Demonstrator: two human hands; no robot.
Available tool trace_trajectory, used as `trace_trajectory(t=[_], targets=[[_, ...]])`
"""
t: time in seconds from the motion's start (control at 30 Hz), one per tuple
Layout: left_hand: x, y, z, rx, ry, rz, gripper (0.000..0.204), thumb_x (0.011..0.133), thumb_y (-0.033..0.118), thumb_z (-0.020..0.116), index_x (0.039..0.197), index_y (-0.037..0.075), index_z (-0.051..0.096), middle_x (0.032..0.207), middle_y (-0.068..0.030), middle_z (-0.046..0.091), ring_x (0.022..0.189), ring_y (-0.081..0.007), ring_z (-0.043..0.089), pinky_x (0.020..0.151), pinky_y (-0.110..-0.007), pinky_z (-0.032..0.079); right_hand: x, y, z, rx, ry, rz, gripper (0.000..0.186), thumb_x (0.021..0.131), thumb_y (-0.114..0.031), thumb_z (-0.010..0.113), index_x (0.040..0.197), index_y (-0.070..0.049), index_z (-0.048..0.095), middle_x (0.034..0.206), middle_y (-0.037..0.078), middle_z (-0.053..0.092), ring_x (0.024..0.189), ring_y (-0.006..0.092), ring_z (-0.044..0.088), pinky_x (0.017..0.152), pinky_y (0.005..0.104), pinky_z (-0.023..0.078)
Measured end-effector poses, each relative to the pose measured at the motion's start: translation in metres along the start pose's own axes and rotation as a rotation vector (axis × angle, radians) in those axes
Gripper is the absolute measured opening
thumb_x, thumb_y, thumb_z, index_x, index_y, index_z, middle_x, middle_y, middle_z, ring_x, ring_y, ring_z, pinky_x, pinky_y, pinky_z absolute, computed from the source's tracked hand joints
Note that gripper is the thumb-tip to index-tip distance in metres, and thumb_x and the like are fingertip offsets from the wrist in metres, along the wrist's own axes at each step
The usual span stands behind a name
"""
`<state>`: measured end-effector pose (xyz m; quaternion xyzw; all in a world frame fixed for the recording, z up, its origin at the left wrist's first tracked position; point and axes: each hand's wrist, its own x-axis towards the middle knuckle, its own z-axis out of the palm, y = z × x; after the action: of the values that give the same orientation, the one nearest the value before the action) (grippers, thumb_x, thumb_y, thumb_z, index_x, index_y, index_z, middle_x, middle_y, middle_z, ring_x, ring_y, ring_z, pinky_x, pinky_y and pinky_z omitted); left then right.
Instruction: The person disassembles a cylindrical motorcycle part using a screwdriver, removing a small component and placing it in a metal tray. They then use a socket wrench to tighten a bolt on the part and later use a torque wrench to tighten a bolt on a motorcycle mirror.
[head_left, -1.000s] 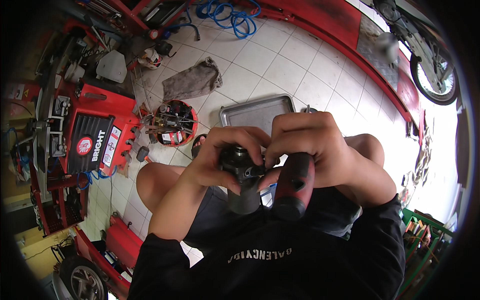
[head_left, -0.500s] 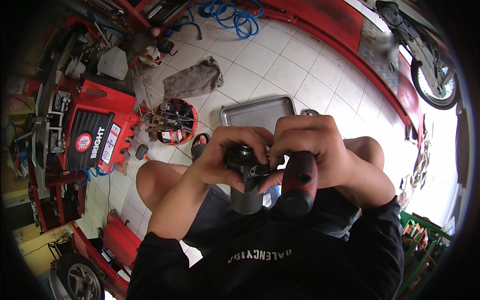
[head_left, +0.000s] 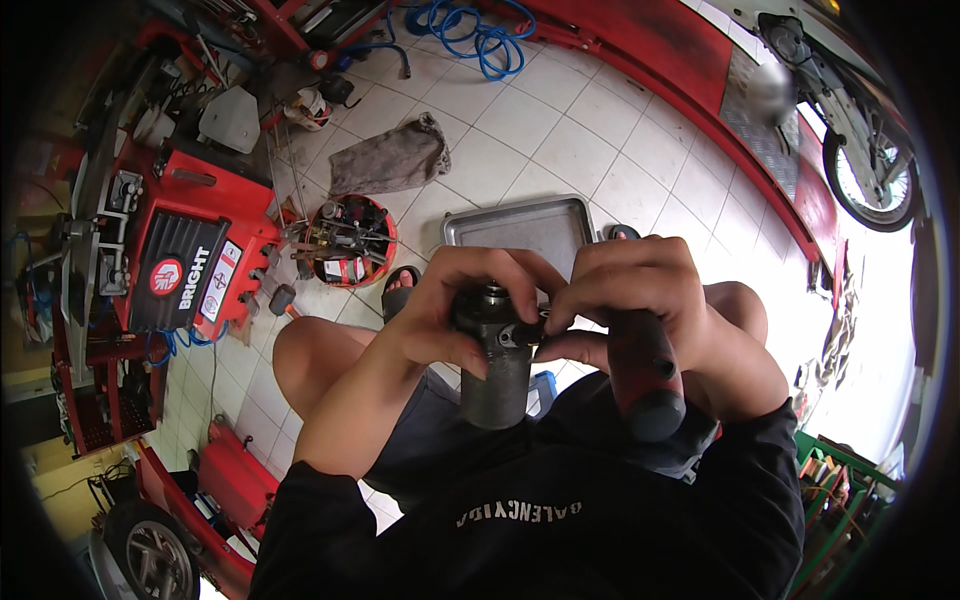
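Black cylinder [head_left: 496, 388], red handle [head_left: 637, 365]: two hands [head_left: 437, 308] [head_left: 645, 288] hold one each.

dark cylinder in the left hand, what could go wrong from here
The dark cylinder might slip: the left hand grips it near its upper end, leaving its lower part bare below the thumb. The red-and-black handle in the right hand, whose thumb and forefinger reach toward the cylinder, could swing and knock it.

Left hand [head_left: 430, 305] grips, curled; right hand [head_left: 645, 290] grips just beside it; forearms [head_left: 355, 405] angle inward.
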<state>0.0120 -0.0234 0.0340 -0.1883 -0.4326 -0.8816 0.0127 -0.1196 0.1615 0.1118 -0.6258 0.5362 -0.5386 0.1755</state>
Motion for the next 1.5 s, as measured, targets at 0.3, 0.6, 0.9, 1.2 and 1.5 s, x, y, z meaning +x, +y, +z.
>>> trace_trajectory(t=[0.3, 0.6, 0.9, 1.2, 1.5], targets=[[-0.0004, -0.0043, -0.0029, -0.003, -0.026, 0.060, 0.053, 0.067, 0.032, 0.090, 0.101, -0.001, 0.067, 0.116, -0.0240, 0.066, 0.103, -0.0274, 0.068, 0.088, -0.035, 0.051, 0.0025, 0.0020, 0.0015, 0.041, -0.026, -0.039, 0.029, 0.076, -0.006, 0.087, 0.099, -0.001, 0.069, 0.078, 0.010, 0.065, 0.063, 0.0251, 0.065, 0.056, 0.0339, 0.050], [0.0019, -0.0048, -0.0033, -0.013, -0.035, 0.055, 0.052, 0.069, 0.030, 0.090, 0.103, -0.001, 0.067, 0.119, -0.0243, 0.065, 0.106, -0.0276, 0.067, 0.091, -0.035, 0.050, 0.0015, 0.0011, 0.0041, 0.054, 0.015, -0.025, 0.027, 0.075, -0.006, 0.087, 0.096, -0.002, 0.069, 0.078, 0.010, 0.066, 0.064, 0.0256, 0.066, 0.056, 0.0337, 0.050], [-0.0009, -0.0012, -0.0011, -0.001, 0.025, 0.021, 0.052, 0.070, 0.031, 0.089, 0.103, -0.002, 0.066, 0.119, -0.0247, 0.065, 0.105, -0.0273, 0.067, 0.090, -0.035, 0.051, 0.0021, 0.0050, 0.0049, 0.006, 0.039, -0.018, 0.031, 0.071, -0.011, 0.090, 0.095, -0.004, 0.071, 0.074, 0.008, 0.065, 0.061, 0.0240, 0.064, 0.054, 0.0338, 0.048], [0.0005, -0.0017, -0.0073, 0.076, -0.040, 0.070, 0.053, 0.070, 0.033, 0.091, 0.102, -0.002, 0.067, 0.117, -0.0237, 0.066, 0.103, -0.0267, 0.067, 0.089, -0.035, 0.051, 0.0014, 0.0060, 0.0047, 0.035, 0.006, 0.022, 0.027, 0.072, -0.009, 0.089, 0.092, -0.004, 0.071, 0.074, 0.008, 0.065, 0.062, 0.0241, 0.064, 0.055, 0.0335, 0.049], [-0.0078, 0.0012, -0.0027, 0.051, 0.055, 0.038, 0.054, 0.067, 0.033, 0.092, 0.100, -0.001, 0.067, 0.116, -0.0234, 0.066, 0.101, -0.0264, 0.068, 0.089, -0.034, 0.051, 0.0028, 0.0050, 0.0091, -0.003, 0.007, 0.027, 0.029, 0.070, -0.013, 0.092, 0.089, -0.006, 0.070, 0.072, 0.006, 0.065, 0.061, 0.0215, 0.064, 0.056, 0.0316, 0.048]])
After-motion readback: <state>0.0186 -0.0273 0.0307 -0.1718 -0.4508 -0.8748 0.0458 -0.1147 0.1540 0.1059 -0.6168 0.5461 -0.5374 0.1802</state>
